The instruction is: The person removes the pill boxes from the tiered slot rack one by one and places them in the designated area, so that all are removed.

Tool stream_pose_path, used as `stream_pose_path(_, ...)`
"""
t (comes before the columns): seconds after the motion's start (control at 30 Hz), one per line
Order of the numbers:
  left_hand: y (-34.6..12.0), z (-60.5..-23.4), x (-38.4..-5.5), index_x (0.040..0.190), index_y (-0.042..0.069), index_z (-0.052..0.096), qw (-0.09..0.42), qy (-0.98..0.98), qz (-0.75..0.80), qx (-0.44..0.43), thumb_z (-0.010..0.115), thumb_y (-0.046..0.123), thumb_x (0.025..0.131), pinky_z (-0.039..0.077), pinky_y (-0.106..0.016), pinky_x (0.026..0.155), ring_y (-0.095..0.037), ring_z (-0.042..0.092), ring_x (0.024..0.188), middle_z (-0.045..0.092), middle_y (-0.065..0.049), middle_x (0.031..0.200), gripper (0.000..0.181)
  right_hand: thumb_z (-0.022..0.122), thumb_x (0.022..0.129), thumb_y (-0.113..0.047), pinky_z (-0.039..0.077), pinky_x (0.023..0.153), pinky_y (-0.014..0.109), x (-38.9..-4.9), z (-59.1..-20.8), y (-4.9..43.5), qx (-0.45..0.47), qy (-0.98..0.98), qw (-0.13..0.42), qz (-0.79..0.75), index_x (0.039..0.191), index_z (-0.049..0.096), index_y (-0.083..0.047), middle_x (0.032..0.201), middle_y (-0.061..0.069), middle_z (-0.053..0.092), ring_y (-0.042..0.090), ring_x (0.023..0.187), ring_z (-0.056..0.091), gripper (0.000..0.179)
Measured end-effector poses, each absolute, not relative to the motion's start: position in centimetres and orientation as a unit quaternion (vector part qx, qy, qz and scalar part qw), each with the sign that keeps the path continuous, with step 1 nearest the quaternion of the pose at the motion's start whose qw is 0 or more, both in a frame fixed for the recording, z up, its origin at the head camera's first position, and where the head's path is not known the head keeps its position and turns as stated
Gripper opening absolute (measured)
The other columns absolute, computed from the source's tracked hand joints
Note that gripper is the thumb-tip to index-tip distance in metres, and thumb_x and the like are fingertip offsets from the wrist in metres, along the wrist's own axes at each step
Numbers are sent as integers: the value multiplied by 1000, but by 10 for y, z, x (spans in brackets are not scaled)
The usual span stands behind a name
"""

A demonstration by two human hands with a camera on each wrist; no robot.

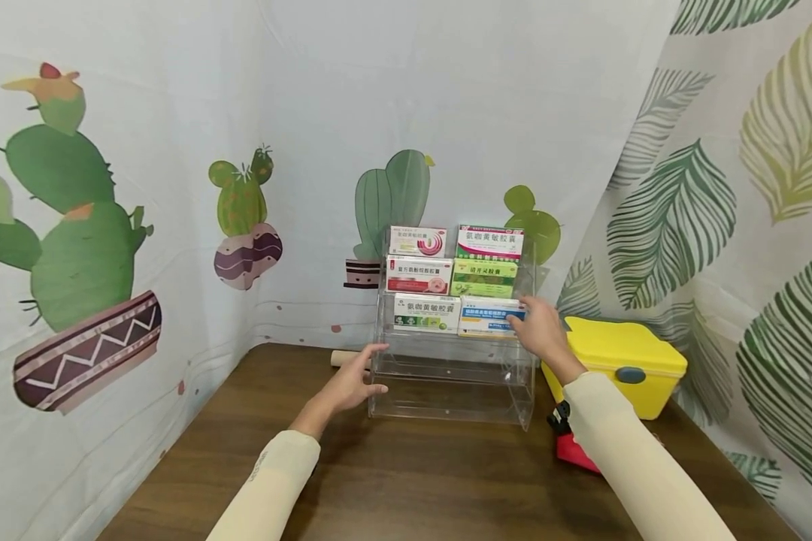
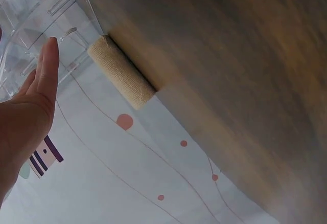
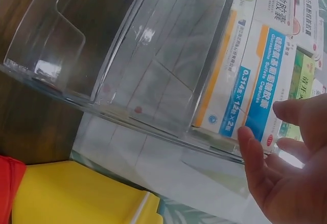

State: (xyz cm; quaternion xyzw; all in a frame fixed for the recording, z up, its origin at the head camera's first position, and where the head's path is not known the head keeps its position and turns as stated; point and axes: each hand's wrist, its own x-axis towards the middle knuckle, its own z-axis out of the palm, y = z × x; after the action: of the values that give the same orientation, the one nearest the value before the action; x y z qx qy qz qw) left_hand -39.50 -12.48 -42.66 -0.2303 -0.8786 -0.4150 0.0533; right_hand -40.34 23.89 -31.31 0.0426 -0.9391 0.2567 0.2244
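A clear acrylic display rack [image 1: 446, 412] with stepped tiers stands on the table. Its upper three tiers hold medicine boxes, two side by side on each. My right hand [image 1: 543, 330] is at the right end of the blue and white medicine box [image 1: 492, 317], third tier from the top. In the right wrist view its fingertips, spread apart, overlap the end of that box [image 3: 265, 81]. Beside it sits a white and green medicine box [image 1: 426, 312]. My left hand [image 1: 346, 382] is at the rack's left side, fingers extended and thumb apart, holding nothing.
Right of the rack stands a yellow case [image 1: 622, 361] with a grey latch, and a red item [image 1: 575, 452] lies partly hidden by my right sleeve. A tan roll [image 2: 122, 73] lies behind the rack's left side. Patterned curtain [image 1: 311, 113] closes off the back and sides.
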Motion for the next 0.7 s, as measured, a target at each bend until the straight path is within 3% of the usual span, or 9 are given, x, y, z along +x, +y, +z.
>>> stream_pose_path(0.5, -121, -427, -394, 154, 25, 30, 54, -882, -404, -235, 73, 10, 90, 50, -53, 92, -42, 56, 121, 31, -21, 157, 78, 60, 100, -21, 39, 100, 61, -409, -321, 247, 49, -921, 270, 275, 134, 59, 0, 139, 25, 49, 46, 127, 46, 40)
stream_pose_path(0.7, -122, -430, -393, 154, 24, 29, 54, -883, -403, -236, 73, 10, 90, 50, -53, 92, -43, 56, 121, 31, -24, 155, 79, 59, 100, -22, 45, 92, 58, -411, -324, 248, 49, -919, 267, 286, 133, 60, -4, 137, 23, 56, 45, 124, 50, 37)
